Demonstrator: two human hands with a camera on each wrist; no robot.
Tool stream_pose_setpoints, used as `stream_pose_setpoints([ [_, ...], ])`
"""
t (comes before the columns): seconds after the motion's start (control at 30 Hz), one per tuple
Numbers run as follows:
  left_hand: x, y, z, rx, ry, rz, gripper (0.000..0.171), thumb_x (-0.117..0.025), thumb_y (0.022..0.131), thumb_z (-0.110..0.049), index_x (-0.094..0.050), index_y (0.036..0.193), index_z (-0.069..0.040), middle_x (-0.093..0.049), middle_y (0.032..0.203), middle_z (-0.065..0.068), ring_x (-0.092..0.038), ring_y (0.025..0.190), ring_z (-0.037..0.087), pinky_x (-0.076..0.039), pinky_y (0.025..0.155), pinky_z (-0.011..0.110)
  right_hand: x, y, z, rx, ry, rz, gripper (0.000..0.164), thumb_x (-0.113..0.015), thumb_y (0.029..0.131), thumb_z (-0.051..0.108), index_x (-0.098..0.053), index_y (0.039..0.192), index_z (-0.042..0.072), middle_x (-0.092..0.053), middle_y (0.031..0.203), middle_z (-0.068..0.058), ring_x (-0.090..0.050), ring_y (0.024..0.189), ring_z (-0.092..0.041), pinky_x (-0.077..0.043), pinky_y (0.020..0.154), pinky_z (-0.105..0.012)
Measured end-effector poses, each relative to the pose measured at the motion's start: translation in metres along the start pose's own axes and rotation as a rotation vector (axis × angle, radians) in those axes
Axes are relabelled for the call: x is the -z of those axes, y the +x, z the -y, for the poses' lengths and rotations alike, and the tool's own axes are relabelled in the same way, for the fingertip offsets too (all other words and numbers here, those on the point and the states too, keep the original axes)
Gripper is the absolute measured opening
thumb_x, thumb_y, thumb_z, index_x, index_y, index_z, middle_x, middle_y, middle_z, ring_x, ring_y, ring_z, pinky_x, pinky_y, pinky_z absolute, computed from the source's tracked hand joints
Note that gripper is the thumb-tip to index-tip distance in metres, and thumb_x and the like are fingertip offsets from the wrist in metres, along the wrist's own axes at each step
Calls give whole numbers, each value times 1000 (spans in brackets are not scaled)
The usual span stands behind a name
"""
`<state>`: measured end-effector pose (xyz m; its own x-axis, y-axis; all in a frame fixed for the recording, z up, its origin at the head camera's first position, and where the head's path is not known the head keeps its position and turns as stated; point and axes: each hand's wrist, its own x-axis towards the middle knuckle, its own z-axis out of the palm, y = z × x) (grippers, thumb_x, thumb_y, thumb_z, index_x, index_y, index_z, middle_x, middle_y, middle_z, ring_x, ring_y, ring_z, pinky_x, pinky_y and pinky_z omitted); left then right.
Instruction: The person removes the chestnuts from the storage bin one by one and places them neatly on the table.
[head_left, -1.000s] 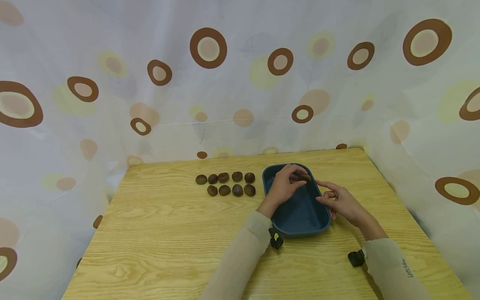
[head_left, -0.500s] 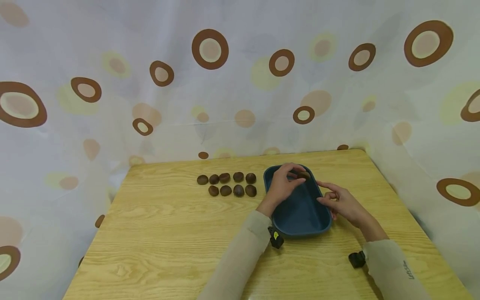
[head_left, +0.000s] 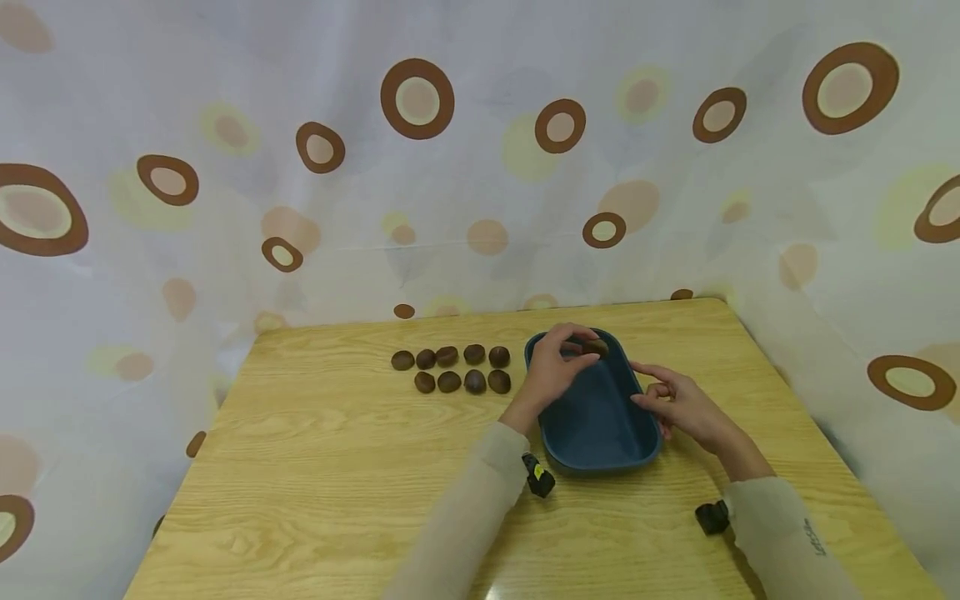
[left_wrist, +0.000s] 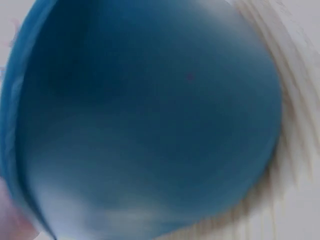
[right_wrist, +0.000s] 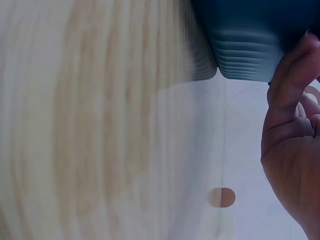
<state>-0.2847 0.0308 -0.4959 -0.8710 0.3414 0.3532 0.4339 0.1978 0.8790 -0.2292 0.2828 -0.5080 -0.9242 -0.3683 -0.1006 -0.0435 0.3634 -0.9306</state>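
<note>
In the head view a deep blue rectangular tray [head_left: 600,433] stands on the wooden table. My left hand [head_left: 550,367] is over the tray's far left part, pinching a brown chestnut [head_left: 596,348] between thumb and fingers. My right hand [head_left: 686,408] holds the tray's right side, thumb over the rim and other fingers along the outer wall. The right wrist view shows the right hand's fingers [right_wrist: 292,75] against the ribbed outer wall. In the left wrist view the tray interior [left_wrist: 150,115] fills most of the picture, blurred; the chestnut is out of sight there.
Left of the tray, several chestnuts [head_left: 475,382] lie in two rows on the wooden table [head_left: 322,467]. A patterned white curtain [head_left: 480,167] rises behind the table and along its sides.
My left hand has shifted a little to the left, still pinching the chestnut. The right hand, the tray and the rows of chestnuts stay where they were.
</note>
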Motion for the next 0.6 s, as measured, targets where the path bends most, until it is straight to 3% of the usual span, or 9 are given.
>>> stream_pose_setpoints([
  [0.3, 26, -10, -1, 44, -43, -21, 26, -72, 98, -12, -70, 124, -15, -62, 129, 8, -67, 109, 27, -58, 92, 29, 0, 1, 1, 4, -14, 6, 69, -64, 105, 23, -30, 164, 9, -62, 75, -6, -55, 46, -21, -54, 46, -42],
  [0.6, 55, -26, 4, 47, 2, -24, 25, -71, 100, -14, -68, 124, -16, -61, 129, 6, -65, 108, 27, -58, 91, 30, -2, 2, 0, -7, -11, -6, 70, -65, 105, 23, -30, 164, 10, -61, 75, -8, -54, 46, -19, -54, 47, -41],
])
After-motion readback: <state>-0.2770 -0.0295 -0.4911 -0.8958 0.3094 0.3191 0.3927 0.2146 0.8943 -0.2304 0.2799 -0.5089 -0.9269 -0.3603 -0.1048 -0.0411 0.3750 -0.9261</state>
